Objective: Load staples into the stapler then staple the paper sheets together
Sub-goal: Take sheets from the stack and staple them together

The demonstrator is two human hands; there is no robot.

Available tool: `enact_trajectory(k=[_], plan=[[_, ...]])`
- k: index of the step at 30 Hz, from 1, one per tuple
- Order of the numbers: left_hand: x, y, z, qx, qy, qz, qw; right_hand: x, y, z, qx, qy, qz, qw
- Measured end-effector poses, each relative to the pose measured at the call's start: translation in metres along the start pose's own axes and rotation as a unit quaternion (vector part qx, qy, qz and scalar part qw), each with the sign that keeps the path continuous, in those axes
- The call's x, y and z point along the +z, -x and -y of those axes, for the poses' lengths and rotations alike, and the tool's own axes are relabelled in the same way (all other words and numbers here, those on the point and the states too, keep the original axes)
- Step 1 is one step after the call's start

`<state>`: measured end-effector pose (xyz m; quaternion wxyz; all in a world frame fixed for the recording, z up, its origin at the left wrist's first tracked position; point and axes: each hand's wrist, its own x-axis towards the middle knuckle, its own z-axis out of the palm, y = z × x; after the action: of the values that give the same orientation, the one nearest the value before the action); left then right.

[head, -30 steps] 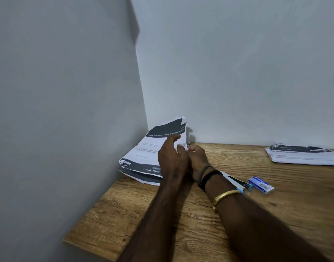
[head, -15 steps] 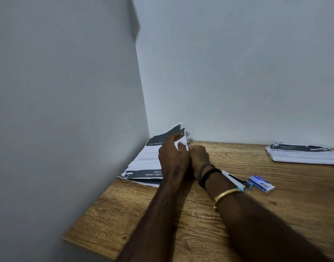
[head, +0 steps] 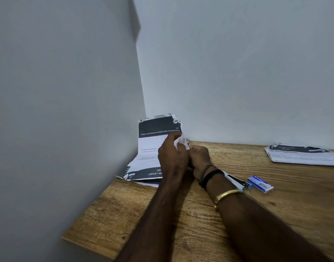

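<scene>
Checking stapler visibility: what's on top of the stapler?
The right forearm crosses over the stapler, hiding its front end. Only its rear part shows, black and white with a blue tip, lying on the wooden table beside the blue staple box. Whether it is loaded cannot be seen.

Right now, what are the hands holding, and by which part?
Both hands, left and right, pinch the black-banded white printed paper sheets at their right edge, lifting them.
</scene>
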<state>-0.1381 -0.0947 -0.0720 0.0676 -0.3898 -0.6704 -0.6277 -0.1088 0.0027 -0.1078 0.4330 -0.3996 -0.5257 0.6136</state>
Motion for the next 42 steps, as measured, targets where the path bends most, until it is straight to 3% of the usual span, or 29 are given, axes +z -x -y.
enact_trajectory(k=[14,22,29,35,42], plan=[[0.021,0.019,-0.033,0.035,0.0,0.078,0.996,-0.055,0.015,0.022,-0.033,-0.045,-0.02,0.998],[0.05,0.044,-0.066,0.029,0.04,0.117,0.992,-0.125,0.025,0.039,-0.041,-0.051,-0.053,0.996],[0.07,0.044,-0.065,0.017,-0.009,0.158,0.987,-0.191,0.031,0.049,-0.036,-0.072,-0.074,0.994],[0.084,0.032,-0.059,-0.042,-0.091,0.147,0.984,-0.231,0.03,0.054,-0.032,-0.085,-0.091,0.992],[0.09,0.02,-0.036,-0.177,0.03,0.153,0.972,-0.243,0.018,0.044,-0.039,-0.043,-0.116,0.992]])
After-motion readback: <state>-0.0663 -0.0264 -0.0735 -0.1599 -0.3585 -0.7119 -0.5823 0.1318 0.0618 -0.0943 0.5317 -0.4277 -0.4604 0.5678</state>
